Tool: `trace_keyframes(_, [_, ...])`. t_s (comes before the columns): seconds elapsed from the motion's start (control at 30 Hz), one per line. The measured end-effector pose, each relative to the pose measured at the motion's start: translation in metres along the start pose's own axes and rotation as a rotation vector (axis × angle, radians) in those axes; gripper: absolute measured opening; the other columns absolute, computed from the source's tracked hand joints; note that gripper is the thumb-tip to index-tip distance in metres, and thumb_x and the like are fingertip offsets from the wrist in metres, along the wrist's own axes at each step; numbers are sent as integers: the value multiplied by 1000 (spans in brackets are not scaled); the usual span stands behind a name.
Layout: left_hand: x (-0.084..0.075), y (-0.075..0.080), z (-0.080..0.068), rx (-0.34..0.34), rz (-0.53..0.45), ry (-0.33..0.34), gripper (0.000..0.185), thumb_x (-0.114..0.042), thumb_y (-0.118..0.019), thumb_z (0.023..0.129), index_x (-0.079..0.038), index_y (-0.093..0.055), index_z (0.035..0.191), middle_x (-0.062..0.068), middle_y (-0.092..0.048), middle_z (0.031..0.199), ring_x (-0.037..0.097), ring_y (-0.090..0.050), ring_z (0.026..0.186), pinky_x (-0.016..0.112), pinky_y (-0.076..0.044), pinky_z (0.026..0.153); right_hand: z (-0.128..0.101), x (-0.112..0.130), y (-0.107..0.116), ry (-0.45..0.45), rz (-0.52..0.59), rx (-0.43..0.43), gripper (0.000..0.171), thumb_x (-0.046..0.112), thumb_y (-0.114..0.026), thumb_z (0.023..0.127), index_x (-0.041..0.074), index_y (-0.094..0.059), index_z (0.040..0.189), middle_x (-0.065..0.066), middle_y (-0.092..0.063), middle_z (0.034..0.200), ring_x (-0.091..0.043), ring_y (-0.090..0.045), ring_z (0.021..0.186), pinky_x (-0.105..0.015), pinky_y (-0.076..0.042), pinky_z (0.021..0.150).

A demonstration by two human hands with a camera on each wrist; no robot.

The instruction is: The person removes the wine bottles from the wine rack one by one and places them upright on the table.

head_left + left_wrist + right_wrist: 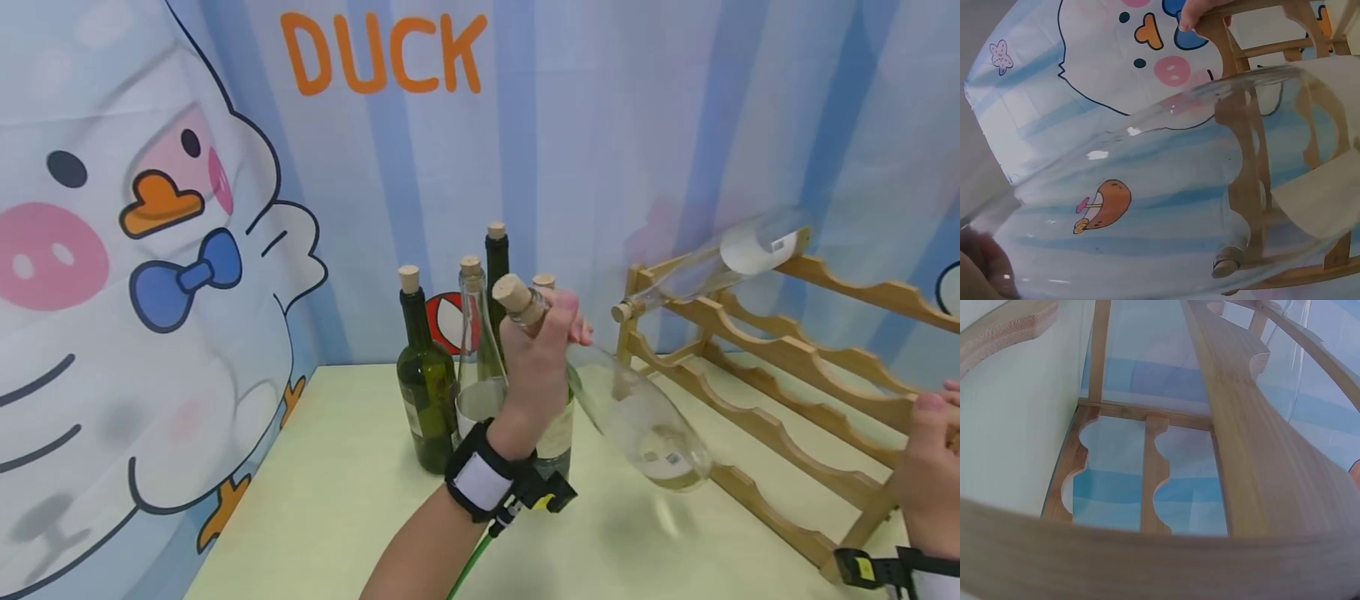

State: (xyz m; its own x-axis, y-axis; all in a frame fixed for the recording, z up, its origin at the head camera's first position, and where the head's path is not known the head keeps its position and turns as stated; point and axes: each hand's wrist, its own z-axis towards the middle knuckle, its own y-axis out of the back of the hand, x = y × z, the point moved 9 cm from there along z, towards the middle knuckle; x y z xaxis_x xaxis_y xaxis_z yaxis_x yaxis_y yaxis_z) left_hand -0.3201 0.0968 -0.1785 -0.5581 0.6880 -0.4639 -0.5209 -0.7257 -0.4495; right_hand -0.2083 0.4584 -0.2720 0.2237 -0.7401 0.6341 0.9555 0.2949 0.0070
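Observation:
My left hand (542, 350) grips the neck of a clear corked glass bottle (645, 421) and holds it tilted in the air, base down toward the wooden wine rack (780, 354). In the left wrist view the clear bottle (1166, 206) fills the frame, with the wooden rack (1254, 181) seen through and behind it. My right hand (930, 467) rests on the rack's front right end, fingers on the wood. A second clear bottle (720, 260) lies on the rack's top row. The right wrist view shows only the rack's rails (1241, 425) from close up.
Several corked bottles stand on the pale green table (337, 508): a dark green one (426, 392), a clear one (477, 350) and a tall dark one (497, 258) behind. A duck-print curtain (150, 250) hangs behind and to the left.

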Motion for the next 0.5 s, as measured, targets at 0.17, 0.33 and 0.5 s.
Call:
trace_keyframes(0.17, [8, -17, 4, 168, 223, -38, 38, -27, -55, 86, 4, -43, 68, 8, -46, 52, 4, -47, 48, 24, -44, 51, 0, 3, 2, 42, -6, -12, 21, 17, -45, 90, 24, -56, 107, 35, -38, 97, 19, -34, 92, -14, -30, 92])
trace_keyframes(0.33, [32, -27, 6, 258, 386, 94, 16, -8, -51, 87, 4, -45, 78, 20, -43, 55, 12, -46, 47, 25, -42, 50, -1, 4, 2, 50, -34, -6, 28, 17, -44, 91, 8, -56, 114, 38, -35, 96, 21, -33, 90, -11, -28, 90])
trace_keyframes(0.5, [64, -20, -2, 264, 448, 276, 12, -8, -52, 87, 2, -47, 88, 5, -45, 55, 13, -46, 47, 22, -41, 51, -2, 9, 4, 112, -31, 18, 25, 15, -43, 91, 9, -60, 108, 38, -31, 91, 20, -29, 84, -9, -23, 80])
